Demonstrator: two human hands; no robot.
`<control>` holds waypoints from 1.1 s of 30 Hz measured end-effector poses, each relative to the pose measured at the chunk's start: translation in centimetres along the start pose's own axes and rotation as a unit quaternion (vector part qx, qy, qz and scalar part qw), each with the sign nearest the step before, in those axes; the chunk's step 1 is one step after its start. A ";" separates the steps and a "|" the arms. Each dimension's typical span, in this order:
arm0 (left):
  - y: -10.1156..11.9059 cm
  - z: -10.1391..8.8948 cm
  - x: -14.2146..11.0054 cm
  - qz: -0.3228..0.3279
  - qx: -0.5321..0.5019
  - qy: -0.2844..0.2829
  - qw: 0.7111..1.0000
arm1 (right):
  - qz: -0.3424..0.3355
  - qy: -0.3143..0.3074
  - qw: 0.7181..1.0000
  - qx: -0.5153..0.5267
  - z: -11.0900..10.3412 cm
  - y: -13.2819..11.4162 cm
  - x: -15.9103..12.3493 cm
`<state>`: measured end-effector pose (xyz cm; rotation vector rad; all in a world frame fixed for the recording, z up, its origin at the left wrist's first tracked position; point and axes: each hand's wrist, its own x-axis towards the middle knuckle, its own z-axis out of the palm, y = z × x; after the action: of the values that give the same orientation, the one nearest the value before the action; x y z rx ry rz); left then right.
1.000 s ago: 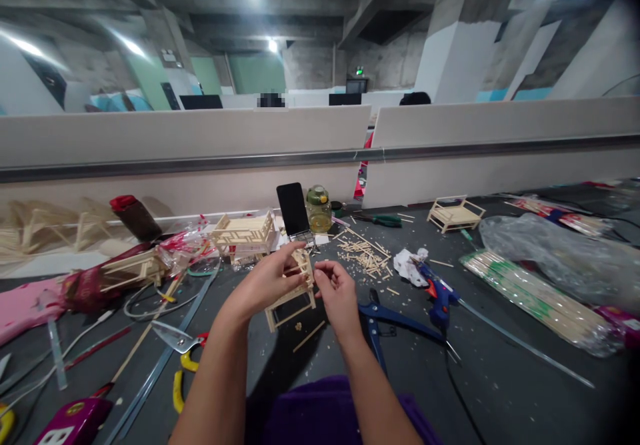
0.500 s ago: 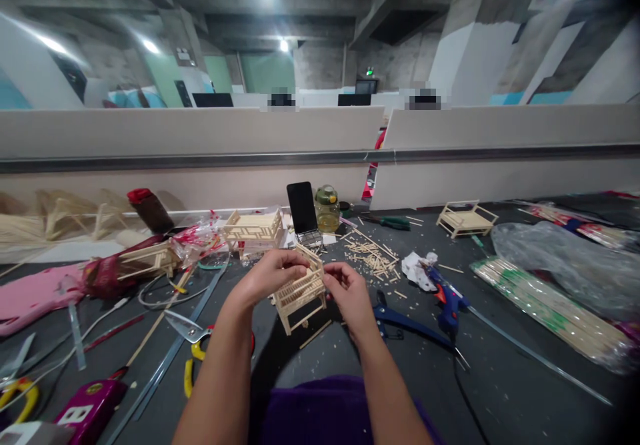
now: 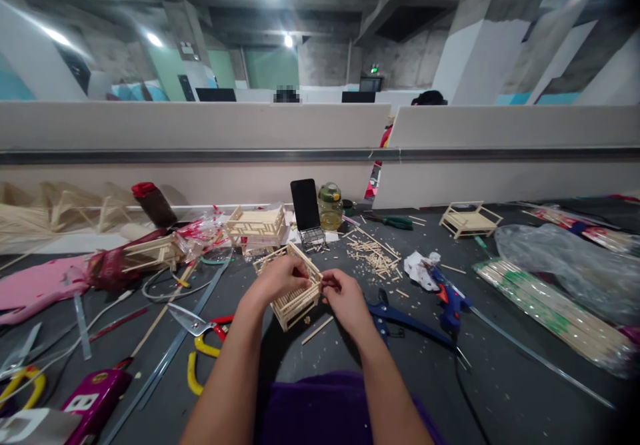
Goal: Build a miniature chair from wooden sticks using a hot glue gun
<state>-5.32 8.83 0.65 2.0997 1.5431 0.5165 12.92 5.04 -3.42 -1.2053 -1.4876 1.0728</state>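
A small piece of model furniture [image 3: 297,306], built of thin wooden sticks with slatted sides, sits tilted between my hands. My left hand [image 3: 279,280] lies over its top left side, with the thumb and fingers closed on the frame and the fingertips partly hidden inside. At the right corner, the fingers of my right hand [image 3: 345,300] are pinched together against the frame. Whether they also hold a small stick cannot be made out. On the dark table just below the model lies a loose stick [image 3: 317,331].
Blue cutting pliers [image 3: 415,325] and a blue glue gun [image 3: 453,308] lie to the right. Yellow-and-red scissors [image 3: 200,338] rest by my left forearm. Beyond are a phone [image 3: 305,204], a bottle [image 3: 331,206], cut stick pieces [image 3: 375,255] and another stick model [image 3: 470,220].
The model has been turned and tipped, so its open top and inside show more and its legs less. Both hands stay on it. The camera view has shifted slightly.
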 end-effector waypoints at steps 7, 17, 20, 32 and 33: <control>0.5 0.5 -0.3 -0.007 0.018 0.020 1.000 | -0.044 0.108 0.990 -0.083 -1.3 -1.1 -0.3; 2.7 -3.1 -4.6 -0.011 -0.013 0.118 0.993 | -0.065 0.135 0.988 -0.039 -2.2 -2.1 -0.2; 1.8 -2.4 -7.8 -0.070 -0.090 0.140 0.984 | -0.064 0.096 0.992 -0.053 -1.8 -1.8 -0.1; 2.4 2.1 -8.4 -0.161 -0.412 0.212 0.871 | -0.041 0.019 0.997 -0.065 -1.9 -0.2 0.4; 2.4 2.2 -7.9 -0.157 -0.425 0.208 0.867 | -0.038 0.026 0.997 -0.067 -2.1 -0.1 0.4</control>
<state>-4.53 0.34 0.06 1.0772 1.4338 1.3010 14.88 5.59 -2.81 -1.2489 -1.5737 0.8961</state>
